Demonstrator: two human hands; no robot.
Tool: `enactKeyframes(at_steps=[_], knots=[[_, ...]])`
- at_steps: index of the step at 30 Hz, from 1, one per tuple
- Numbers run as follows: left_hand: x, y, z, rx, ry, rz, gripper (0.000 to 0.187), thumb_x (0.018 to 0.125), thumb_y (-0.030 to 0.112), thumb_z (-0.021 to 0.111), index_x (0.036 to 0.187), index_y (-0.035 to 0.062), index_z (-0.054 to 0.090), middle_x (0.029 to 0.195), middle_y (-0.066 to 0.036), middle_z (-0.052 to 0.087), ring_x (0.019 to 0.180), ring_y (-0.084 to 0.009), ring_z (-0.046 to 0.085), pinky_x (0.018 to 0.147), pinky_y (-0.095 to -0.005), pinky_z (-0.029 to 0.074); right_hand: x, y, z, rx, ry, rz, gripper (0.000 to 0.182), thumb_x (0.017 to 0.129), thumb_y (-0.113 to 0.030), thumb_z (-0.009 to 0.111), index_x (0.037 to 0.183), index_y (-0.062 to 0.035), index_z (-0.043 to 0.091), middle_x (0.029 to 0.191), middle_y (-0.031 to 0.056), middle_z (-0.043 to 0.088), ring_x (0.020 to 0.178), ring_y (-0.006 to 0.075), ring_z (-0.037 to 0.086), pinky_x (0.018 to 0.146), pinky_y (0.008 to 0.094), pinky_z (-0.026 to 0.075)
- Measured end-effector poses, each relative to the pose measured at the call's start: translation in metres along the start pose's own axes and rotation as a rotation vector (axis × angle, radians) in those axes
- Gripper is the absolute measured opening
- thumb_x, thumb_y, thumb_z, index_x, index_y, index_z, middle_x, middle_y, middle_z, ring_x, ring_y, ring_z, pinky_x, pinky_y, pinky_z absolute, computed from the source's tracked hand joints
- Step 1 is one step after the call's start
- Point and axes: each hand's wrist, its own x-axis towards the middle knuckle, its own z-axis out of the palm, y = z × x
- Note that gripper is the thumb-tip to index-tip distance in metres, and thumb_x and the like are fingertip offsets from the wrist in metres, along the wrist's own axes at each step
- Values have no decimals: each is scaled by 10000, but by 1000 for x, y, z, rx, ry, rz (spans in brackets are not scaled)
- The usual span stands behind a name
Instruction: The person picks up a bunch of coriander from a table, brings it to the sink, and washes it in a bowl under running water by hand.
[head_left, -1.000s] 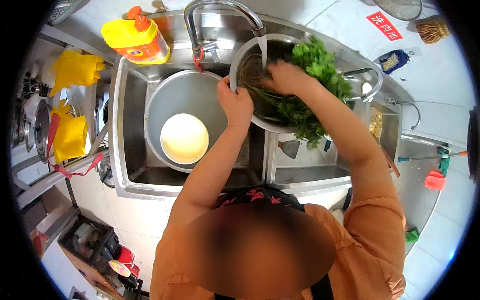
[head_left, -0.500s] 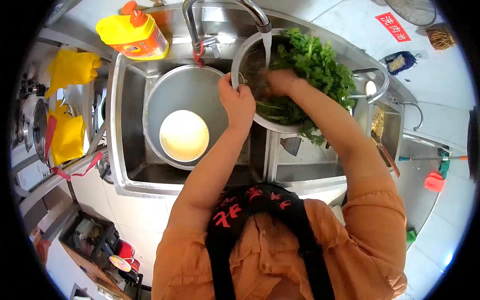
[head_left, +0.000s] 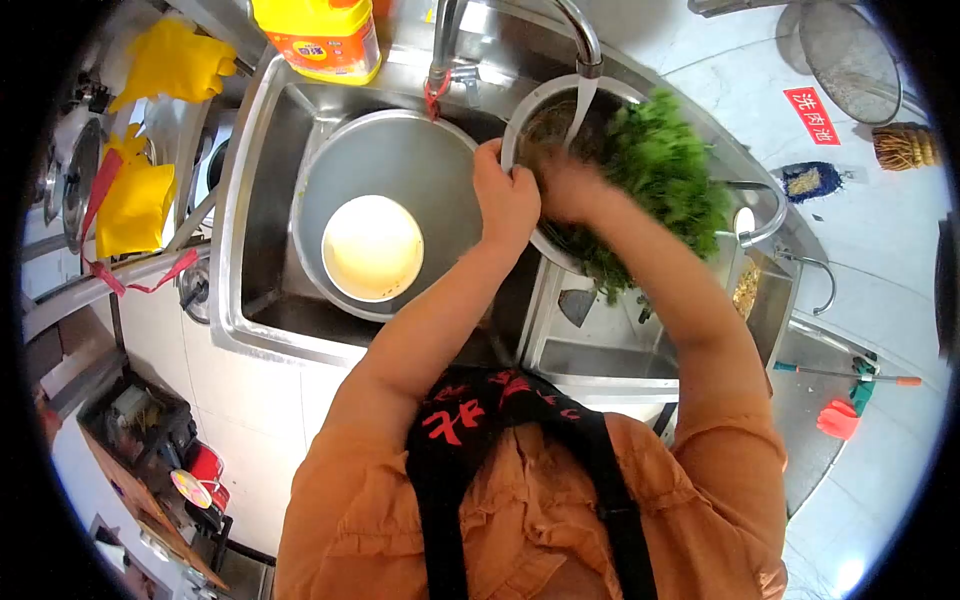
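Observation:
A round metal basin (head_left: 519, 118) stands under the running tap (head_left: 589, 62), whose stream falls into it. Leafy green herbs (head_left: 655, 160) fill its right side and hang over the rim; their stems lie inside. My left hand (head_left: 507, 195) grips the basin's left rim, fingers closed. Inside the basin, my right hand (head_left: 570, 188) is among the stems below the stream, blurred by motion, so its fingers cannot be made out.
In the left sink (head_left: 262, 290) a wide metal bowl (head_left: 450, 200) holds a cream-coloured bowl (head_left: 372, 248). A yellow bottle (head_left: 325, 45) stands behind. Yellow gloves (head_left: 138, 205) hang at the left. A dark scraper blade (head_left: 576, 306) lies in the right sink section.
The whole view has shifted, so the sink and wall things sit at other places. My left hand still holds the rim. My right hand has moved a little within the basin.

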Motion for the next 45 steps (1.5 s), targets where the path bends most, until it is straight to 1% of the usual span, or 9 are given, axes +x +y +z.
enactKeyframes(at_steps=[2, 5, 9, 14, 19, 26, 33, 38, 45], knots=[[0, 0, -3, -24, -19, -85, 318, 752, -20, 454, 1068, -60, 447, 981, -215, 537, 925, -322, 550, 859, -384, 415, -12, -4, 9, 57, -40, -170, 668, 841, -367, 545, 1394, -90, 291, 1348, 250, 361, 1249, 419, 353, 1033, 521, 282], [-7, 3, -1, -4, -5, -53, 333, 748, -24, 448, 1079, -61, 439, 983, -221, 535, 929, -330, 550, 861, -386, 413, 11, 8, -35, 143, -530, 161, 653, 842, -306, 541, 1398, -77, 288, 1418, 204, 291, 1328, 375, 245, 1065, 495, 246], [-3, -5, 9, 77, 25, 37, 335, 748, -22, 444, 1080, -58, 431, 982, -229, 533, 908, -343, 556, 844, -389, 423, -10, 6, 25, -204, -97, -162, 563, 824, -292, 585, 1321, -95, 409, 1332, 160, 426, 1241, 344, 392, 1034, 497, 293], [-4, 2, 4, -24, 2, -13, 313, 750, -16, 440, 1060, -53, 434, 972, -224, 534, 884, -337, 562, 827, -384, 433, 17, 64, -42, 250, -276, -8, 842, 733, -541, 652, 1350, -53, 354, 1319, 247, 420, 1154, 401, 477, 964, 475, 395], [-2, -1, 5, -53, 6, -7, 309, 752, -13, 444, 1057, -53, 434, 967, -219, 536, 883, -336, 560, 833, -382, 431, -38, 11, -41, -428, -551, -10, 1030, 661, -388, 750, 1447, -117, 140, 1440, 286, 184, 1293, 415, 306, 1039, 539, 273], [-1, -3, 3, -50, 15, -41, 302, 752, -15, 447, 1051, -57, 440, 971, -216, 531, 925, -332, 545, 867, -383, 409, -35, 29, -71, -370, -392, -105, 664, 738, -99, 622, 1347, -102, 356, 899, 113, 655, 800, 283, 654, 637, 401, 511], [-4, 2, 7, -36, 21, -28, 312, 754, -17, 443, 1063, -57, 442, 983, -213, 534, 928, -325, 544, 865, -378, 409, -51, 23, -102, -412, 122, -106, 811, 703, -241, 721, 1387, -127, 301, 1236, 168, 488, 1178, 328, 451, 947, 431, 390], [-5, 1, 8, -30, 8, -48, 308, 767, -11, 440, 1073, -50, 445, 967, -206, 542, 897, -312, 554, 854, -369, 418, -60, 25, -74, -197, -2, -140, 858, 794, -477, 615, 1448, -153, 164, 1472, 212, 145, 1336, 440, 168, 1088, 488, 204], [-4, 8, 4, 8, -61, -115, 289, 776, -9, 432, 1062, -49, 447, 958, -177, 542, 851, -261, 557, 817, -331, 424, -27, 44, 16, -79, -490, -72, 870, 789, -411, 613, 1453, -142, 120, 1441, 212, 242, 1291, 416, 290, 1048, 496, 281]])
